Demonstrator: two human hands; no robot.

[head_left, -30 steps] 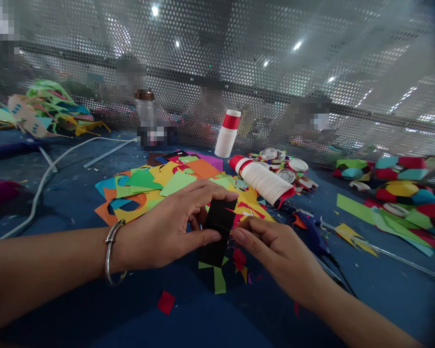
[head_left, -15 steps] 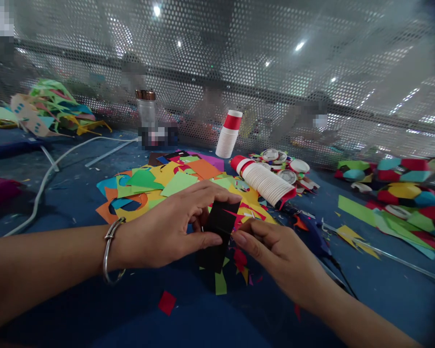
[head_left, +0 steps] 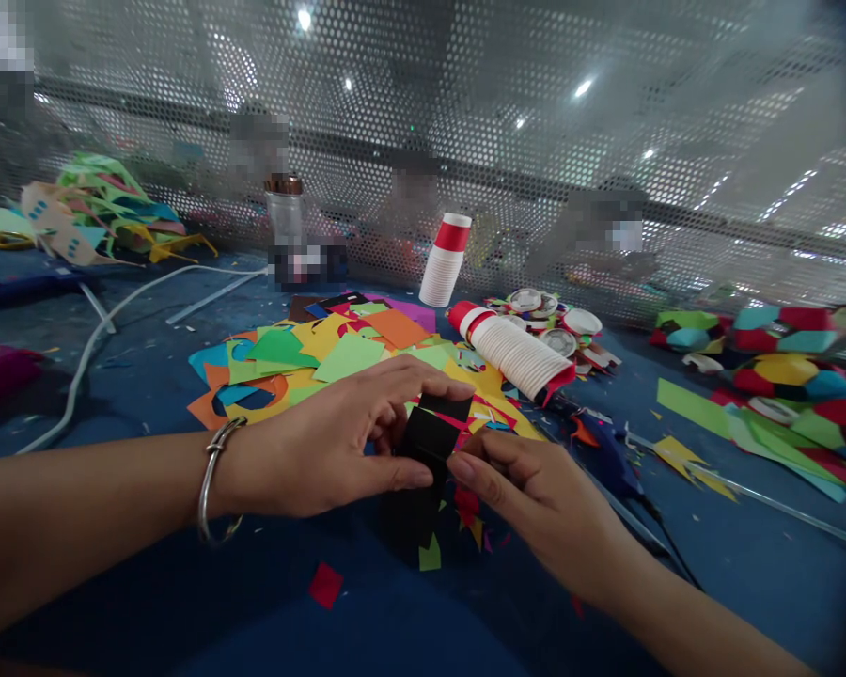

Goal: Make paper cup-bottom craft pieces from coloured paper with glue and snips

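Folded black paper (head_left: 429, 438) is held between both hands in the middle of the head view, above the table. My left hand (head_left: 338, 437), with a silver bangle at its wrist, grips the paper from the left, thumb below and fingers over the top. At the paper's right edge my right hand (head_left: 528, 484) pinches it between thumb and forefinger. The paper bends into several panels, its lower part hanging dark below my left thumb. Behind the hands spreads a pile of coloured paper pieces (head_left: 352, 359). A small red paper square (head_left: 325, 585) lies on the table in front.
A stack of white paper cups (head_left: 514, 354) lies right of the pile; another stack (head_left: 443, 268) stands behind it. A blue glue gun (head_left: 610, 451) rests at right. Paper crafts (head_left: 782, 357) sit far right. A white cable (head_left: 85, 353) crosses the left. Perforated metal (head_left: 423, 113) backs the table.
The black paper has bent more, its panels now standing at sharper angles with a gap near the top. Both hands keep nearly the same place.
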